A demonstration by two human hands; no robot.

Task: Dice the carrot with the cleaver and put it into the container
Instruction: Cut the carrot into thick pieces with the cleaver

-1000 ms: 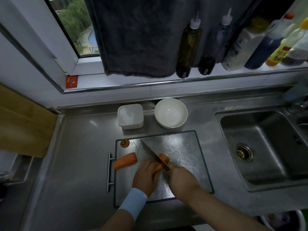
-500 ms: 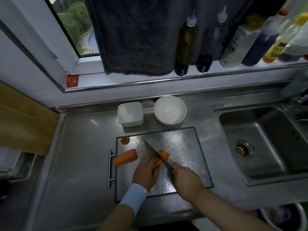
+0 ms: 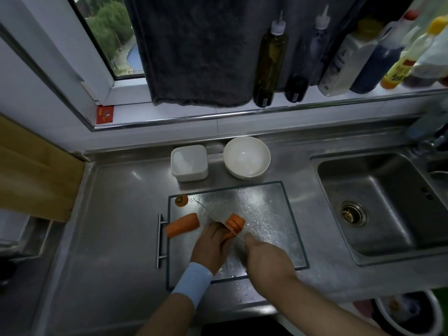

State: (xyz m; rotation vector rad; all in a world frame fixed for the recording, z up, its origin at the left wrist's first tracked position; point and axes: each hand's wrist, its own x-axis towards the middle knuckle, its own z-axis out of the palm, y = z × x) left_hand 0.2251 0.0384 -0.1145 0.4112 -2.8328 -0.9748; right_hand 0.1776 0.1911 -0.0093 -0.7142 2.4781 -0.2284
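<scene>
On the steel cutting board (image 3: 271, 214) my left hand (image 3: 213, 243) holds down a carrot piece (image 3: 234, 223) with curled fingers. My right hand (image 3: 264, 260) grips the handle of the cleaver (image 3: 213, 218), whose blade runs up-left across that piece, edge on to the camera. A slice leans off the carrot's right end. Another carrot piece (image 3: 182, 225) lies loose at the board's left. The cut-off carrot top (image 3: 181, 200) sits in the board's far-left corner. Behind the board stand a white square container (image 3: 189, 162) and a white bowl (image 3: 246, 156).
A steel sink (image 3: 388, 202) lies to the right of the board. Bottles (image 3: 270, 59) line the window ledge, with a dark towel (image 3: 194, 52) hanging there. A wooden board (image 3: 34, 175) leans at the left. A bin (image 3: 409, 316) stands below at the lower right.
The cleaver has cut down through the carrot piece and a round slice now leans off its right end. My left hand stays on the piece; the view shifted slightly.
</scene>
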